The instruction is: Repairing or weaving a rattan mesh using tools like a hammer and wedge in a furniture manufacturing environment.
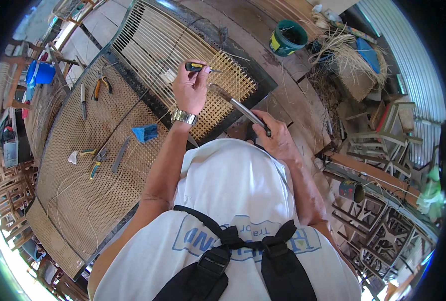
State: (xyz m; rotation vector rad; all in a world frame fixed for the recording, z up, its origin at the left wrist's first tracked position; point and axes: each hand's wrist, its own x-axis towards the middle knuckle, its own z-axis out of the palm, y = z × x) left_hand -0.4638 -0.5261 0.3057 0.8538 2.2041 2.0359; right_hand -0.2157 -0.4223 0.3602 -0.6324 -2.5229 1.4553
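My left hand (190, 88), with a metal watch on the wrist, grips a black-and-yellow handled tool (197, 66) whose tip rests on the woven cane panel (233, 75) of a dark frame (263, 80). My right hand (278, 138) holds the handle of a hammer (240, 106), its head raised near the left hand above the cane weave. Unwoven cane strands (147, 40) run across the far part of the frame.
A large woven cane sheet (77, 165) lies to the left with pliers (101, 84), a blue block (145, 133), a knife (120, 154) and other hand tools on it. A green bucket (288, 37) and loose fibre (340, 52) stand beyond. Stacked wooden chair frames (383, 145) fill the right.
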